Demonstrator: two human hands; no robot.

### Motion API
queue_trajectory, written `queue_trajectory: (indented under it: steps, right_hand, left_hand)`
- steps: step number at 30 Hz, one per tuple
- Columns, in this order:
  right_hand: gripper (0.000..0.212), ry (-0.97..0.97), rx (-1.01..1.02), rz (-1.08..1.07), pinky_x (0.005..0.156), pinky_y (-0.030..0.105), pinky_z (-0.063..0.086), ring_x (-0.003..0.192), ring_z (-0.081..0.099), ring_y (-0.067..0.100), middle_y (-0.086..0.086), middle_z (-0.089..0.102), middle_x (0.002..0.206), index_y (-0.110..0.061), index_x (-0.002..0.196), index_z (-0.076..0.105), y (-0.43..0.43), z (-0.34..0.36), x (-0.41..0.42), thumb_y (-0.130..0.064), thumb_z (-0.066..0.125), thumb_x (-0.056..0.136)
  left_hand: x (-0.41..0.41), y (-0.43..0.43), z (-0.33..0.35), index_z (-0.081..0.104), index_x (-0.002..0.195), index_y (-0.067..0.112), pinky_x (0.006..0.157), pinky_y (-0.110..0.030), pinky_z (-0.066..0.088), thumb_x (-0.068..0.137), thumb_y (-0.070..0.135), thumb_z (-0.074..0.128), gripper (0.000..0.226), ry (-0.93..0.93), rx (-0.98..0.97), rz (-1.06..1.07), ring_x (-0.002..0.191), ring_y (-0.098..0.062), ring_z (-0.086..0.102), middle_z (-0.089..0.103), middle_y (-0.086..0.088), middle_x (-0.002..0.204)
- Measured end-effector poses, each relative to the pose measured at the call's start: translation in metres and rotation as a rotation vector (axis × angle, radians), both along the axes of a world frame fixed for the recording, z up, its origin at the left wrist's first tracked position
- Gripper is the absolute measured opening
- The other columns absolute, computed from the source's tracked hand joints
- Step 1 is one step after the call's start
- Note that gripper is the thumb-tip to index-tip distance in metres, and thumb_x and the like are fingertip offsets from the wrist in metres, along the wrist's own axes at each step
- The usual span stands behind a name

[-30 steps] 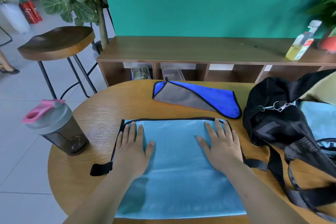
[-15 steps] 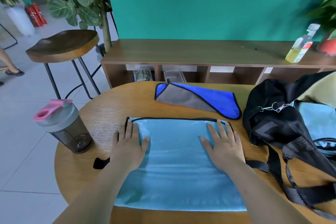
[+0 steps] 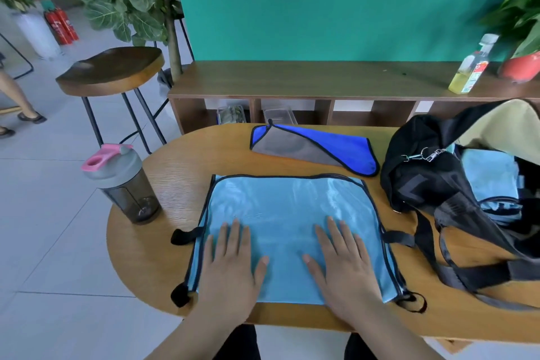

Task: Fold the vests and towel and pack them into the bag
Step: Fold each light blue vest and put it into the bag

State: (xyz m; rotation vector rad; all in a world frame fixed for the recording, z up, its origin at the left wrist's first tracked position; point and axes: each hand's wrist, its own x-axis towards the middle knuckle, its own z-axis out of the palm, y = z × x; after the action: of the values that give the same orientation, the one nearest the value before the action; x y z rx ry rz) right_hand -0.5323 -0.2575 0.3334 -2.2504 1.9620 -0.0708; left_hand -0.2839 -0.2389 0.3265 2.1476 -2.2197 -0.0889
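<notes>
No text can be read here. The bottle (image 3: pixel 471 67) carries a printed label (image 3: pixel 476 72), but it is too blurred.

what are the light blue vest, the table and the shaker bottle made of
The light blue vest looks like thin synthetic mesh: a slight sheen, black binding on its edges. The table seems wood or veneer, matt, with grain lines showing. The shaker bottle is probably plastic: smoky see-through body, opaque grey lid, pink cap.

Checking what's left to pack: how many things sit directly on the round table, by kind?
Light blue vest: 1
Blue-and-grey folded cloth: 1
Black bag: 1
Shaker bottle: 1
Total: 4
</notes>
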Motion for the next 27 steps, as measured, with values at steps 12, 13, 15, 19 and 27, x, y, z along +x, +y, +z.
queue_trajectory:
  steps: [12,13,15,19,27]
  right_hand:
    - [0.072,-0.063,-0.052,-0.062,0.132,0.038,0.005,0.162,-0.003,0.015,-0.009,0.001,0.176,-0.037,0.167,0.016,-0.001,0.007,-0.053,-0.072,0.02,0.104]
    - [0.071,-0.083,-0.06,-0.08,0.132,0.038,0.006,0.162,0.0,0.015,-0.008,0.005,0.176,-0.036,0.166,0.02,0.001,0.008,-0.053,-0.07,0.023,0.104]
    - [0.068,-0.116,-0.086,-0.12,0.132,0.037,0.01,0.162,0.008,0.017,-0.006,0.014,0.175,-0.032,0.164,0.029,0.005,0.011,-0.051,-0.067,0.028,0.105]
    - [0.066,-0.115,-0.089,-0.146,0.132,0.039,0.012,0.162,0.008,0.019,-0.003,0.015,0.175,-0.029,0.163,0.031,0.012,0.008,-0.047,-0.063,0.03,0.106]
    - [0.063,-0.172,-0.036,-0.119,0.13,0.039,0.005,0.162,-0.009,0.017,-0.004,-0.003,0.176,-0.024,0.166,0.019,0.008,0.029,-0.025,-0.045,0.038,0.111]
  left_hand:
    - [0.059,-0.001,0.001,-0.001,0.168,0.022,0.13,-0.04,-0.007,0.097,0.078,-0.01,0.09,-0.101,-0.028,-0.094,0.16,-0.014,-0.013,-0.007,0.003,0.175]
    - [0.061,-0.002,0.001,-0.002,0.167,0.023,0.129,-0.041,-0.007,0.097,0.079,-0.008,0.089,-0.102,-0.023,-0.097,0.16,-0.014,-0.013,-0.008,0.004,0.175]
    - [0.066,-0.005,0.001,-0.002,0.167,0.023,0.129,-0.04,-0.008,0.098,0.08,-0.004,0.09,-0.092,-0.014,-0.107,0.16,-0.013,-0.015,-0.008,0.004,0.175]
    - [0.073,-0.011,0.003,-0.008,0.166,0.024,0.13,-0.04,-0.01,0.096,0.082,-0.005,0.091,-0.081,0.014,-0.156,0.157,-0.01,-0.024,-0.016,0.006,0.174]
    - [0.043,-0.009,0.019,0.016,0.167,0.015,0.13,-0.047,0.002,0.106,0.07,0.008,0.082,-0.114,-0.116,-0.224,0.162,-0.02,-0.005,0.01,-0.002,0.174]
